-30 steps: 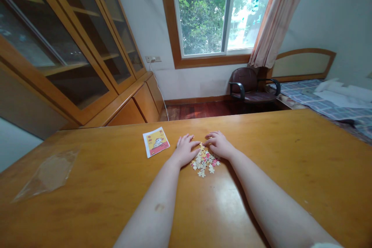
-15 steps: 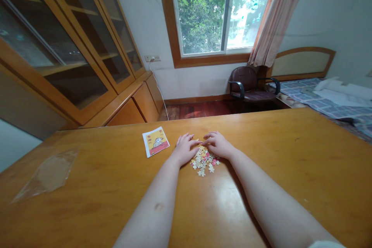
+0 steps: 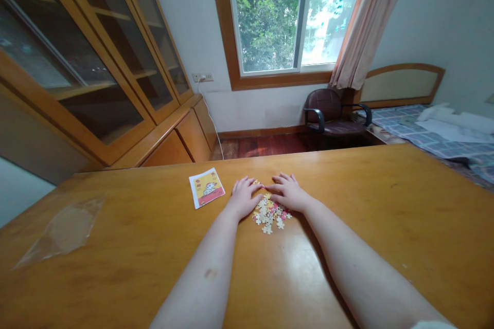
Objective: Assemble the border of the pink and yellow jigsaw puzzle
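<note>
A small heap of jigsaw puzzle pieces (image 3: 268, 213), cream, yellow and pink, lies on the wooden table (image 3: 127, 236). My left hand (image 3: 244, 198) rests at the heap's left side, palm down with fingers spread. A few pieces at the far edge of the heap show near its fingertips. On the right side, my right hand (image 3: 290, 193) lies with fingers apart, its fingertips at the upper edge of the pile. Pieces under both hands are partly hidden. Left of my hands lies a square picture card (image 3: 207, 188) with a white cartoon animal on yellow and red.
A clear plastic bag (image 3: 64, 229) lies flat at the table's left. Past the far edge stand a dark swivel chair (image 3: 328, 113) and a bed (image 3: 443, 128) with a checked sheet. A glass-door cabinet (image 3: 154, 128) runs along the left wall.
My right hand's fingers have spread and shifted slightly right. My left hand has moved slightly left, with several pieces now showing by its fingertips, apart from the main heap.
</note>
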`<state>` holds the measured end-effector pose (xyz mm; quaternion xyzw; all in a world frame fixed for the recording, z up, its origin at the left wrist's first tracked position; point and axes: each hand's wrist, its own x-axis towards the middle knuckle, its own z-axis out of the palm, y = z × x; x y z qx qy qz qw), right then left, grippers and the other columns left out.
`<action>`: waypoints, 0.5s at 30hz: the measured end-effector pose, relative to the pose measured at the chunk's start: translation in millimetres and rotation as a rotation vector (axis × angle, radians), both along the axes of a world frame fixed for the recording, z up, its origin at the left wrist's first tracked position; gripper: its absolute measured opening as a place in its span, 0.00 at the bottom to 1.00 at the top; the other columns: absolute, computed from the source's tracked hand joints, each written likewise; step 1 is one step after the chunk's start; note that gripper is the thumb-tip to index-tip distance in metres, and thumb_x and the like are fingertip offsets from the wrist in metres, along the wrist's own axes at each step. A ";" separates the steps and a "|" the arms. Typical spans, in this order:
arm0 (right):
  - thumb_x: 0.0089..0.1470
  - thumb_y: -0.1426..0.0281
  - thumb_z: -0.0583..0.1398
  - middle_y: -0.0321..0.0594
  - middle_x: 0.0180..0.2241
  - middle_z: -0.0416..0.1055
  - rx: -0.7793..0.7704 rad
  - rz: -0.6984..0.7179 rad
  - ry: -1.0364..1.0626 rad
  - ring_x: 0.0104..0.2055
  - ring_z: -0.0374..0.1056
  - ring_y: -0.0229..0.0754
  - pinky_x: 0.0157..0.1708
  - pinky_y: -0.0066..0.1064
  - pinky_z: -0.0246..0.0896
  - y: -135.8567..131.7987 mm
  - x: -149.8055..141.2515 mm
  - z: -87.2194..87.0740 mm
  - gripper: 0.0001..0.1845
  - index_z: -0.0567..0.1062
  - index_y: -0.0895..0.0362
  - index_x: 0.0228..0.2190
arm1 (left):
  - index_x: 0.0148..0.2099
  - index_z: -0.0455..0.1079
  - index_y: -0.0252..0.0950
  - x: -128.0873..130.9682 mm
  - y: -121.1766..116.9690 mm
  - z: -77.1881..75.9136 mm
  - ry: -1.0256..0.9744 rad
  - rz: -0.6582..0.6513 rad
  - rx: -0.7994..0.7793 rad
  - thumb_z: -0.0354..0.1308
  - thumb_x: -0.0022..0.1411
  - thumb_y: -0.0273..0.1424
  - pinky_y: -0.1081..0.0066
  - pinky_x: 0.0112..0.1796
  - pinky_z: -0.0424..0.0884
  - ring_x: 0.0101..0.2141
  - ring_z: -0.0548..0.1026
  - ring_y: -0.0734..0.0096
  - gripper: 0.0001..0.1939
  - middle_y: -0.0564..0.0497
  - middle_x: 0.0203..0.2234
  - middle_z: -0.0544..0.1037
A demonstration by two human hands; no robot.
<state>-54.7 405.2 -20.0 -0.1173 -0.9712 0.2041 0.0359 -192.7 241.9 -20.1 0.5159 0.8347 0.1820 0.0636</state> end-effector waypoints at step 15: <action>0.55 0.68 0.57 0.41 0.51 0.70 0.059 -0.186 0.207 0.59 0.54 0.53 0.61 0.57 0.35 9.7 -2.3 -7.8 0.13 0.79 0.50 0.41 | 0.50 0.73 0.45 -3.4 1.3 -3.6 0.021 0.074 0.059 0.54 0.60 0.35 0.49 0.61 0.48 0.60 0.58 0.56 0.16 0.50 0.55 0.69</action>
